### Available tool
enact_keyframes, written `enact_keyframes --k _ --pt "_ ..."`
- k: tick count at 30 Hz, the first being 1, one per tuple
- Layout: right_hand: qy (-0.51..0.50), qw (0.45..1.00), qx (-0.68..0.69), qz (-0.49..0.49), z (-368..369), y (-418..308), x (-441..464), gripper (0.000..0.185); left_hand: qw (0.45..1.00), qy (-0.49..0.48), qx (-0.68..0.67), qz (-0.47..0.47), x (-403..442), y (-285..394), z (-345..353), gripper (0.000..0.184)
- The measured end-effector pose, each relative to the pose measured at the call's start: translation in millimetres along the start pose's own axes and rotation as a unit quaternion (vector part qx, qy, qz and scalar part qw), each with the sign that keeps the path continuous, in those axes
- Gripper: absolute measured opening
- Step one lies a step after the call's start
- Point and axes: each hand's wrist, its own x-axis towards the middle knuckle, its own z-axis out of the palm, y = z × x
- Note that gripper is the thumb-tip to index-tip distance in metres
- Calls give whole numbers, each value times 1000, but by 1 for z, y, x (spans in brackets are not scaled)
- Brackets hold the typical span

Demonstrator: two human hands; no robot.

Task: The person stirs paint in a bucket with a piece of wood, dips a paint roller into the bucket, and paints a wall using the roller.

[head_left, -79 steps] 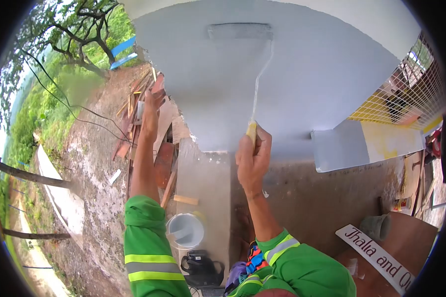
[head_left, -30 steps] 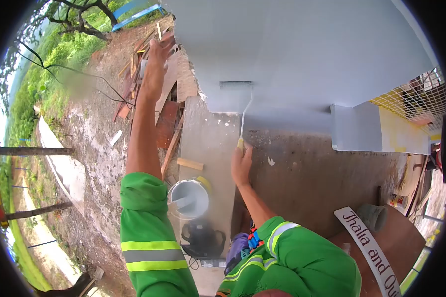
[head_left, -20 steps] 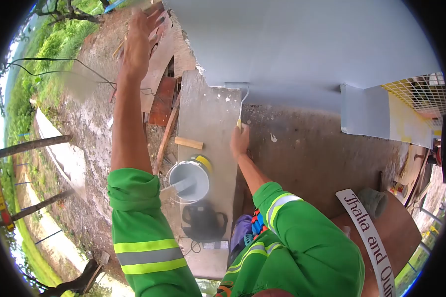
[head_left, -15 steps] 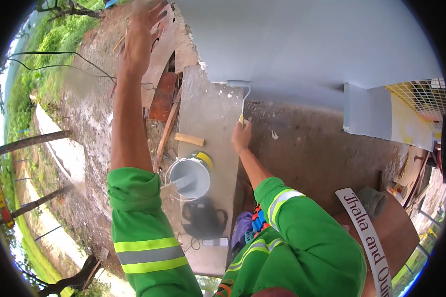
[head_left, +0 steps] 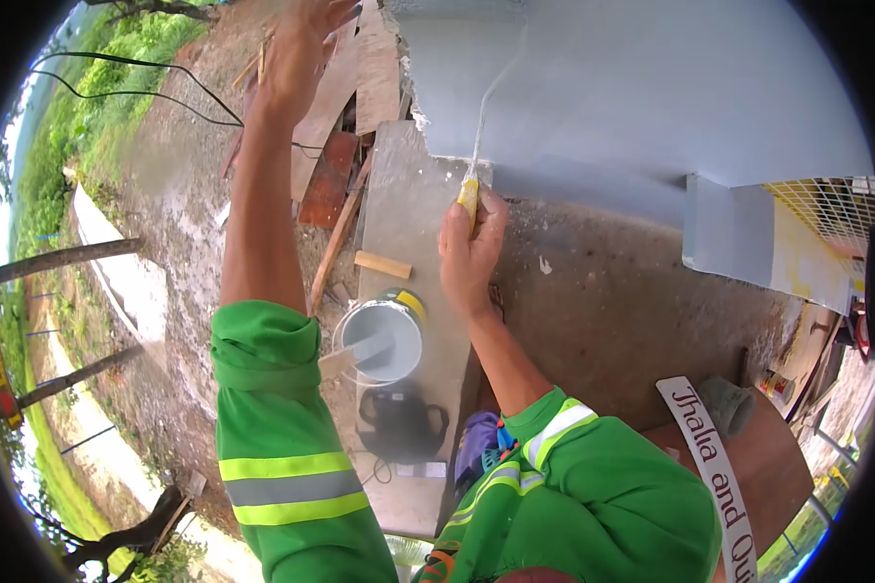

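Note:
My right hand [head_left: 472,248] is closed round the yellow handle of a paint roller [head_left: 470,197]. From the handle a thin, paint-covered rod runs up to the roller head, which lies at the top edge against the grey wall [head_left: 632,87]. At upper left my left hand [head_left: 306,39] is raised beside the wall's broken edge, its fingers apart and partly cut off by the frame; nothing shows in it. Below, between my arms, stands a bucket [head_left: 405,345] of grey paint with a flat stick leaning in it.
A wood block [head_left: 383,264] and a black bag [head_left: 403,428] lie near the bucket. Broken boards [head_left: 331,180] are piled at upper left. On the right are a grey and yellow ledge [head_left: 739,233], a wire grille [head_left: 831,209], a lettered sign [head_left: 708,466] and a dark pail [head_left: 726,406].
The roller has moved up the wall from its lower edge, with my right hand following upward. My left hand has shifted slightly right and remains raised.

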Motion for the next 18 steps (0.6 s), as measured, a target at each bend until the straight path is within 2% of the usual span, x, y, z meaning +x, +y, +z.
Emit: enact_keyframes --k 7,10,13,18 --pt "45 988 -101 110 -20 78 -36 28 1000 -9 14 17 -1 6 4 92" --pt "64 983 -128 111 -24 116 -50 24 999 -8 21 27 -10 11 12 91" --pt "100 972 -130 170 -27 153 -57 24 1000 -21 7 12 2 0 -1 90" --pt "135 954 -178 202 -31 212 -56 27 999 -32 8 35 4 -9 -7 90"
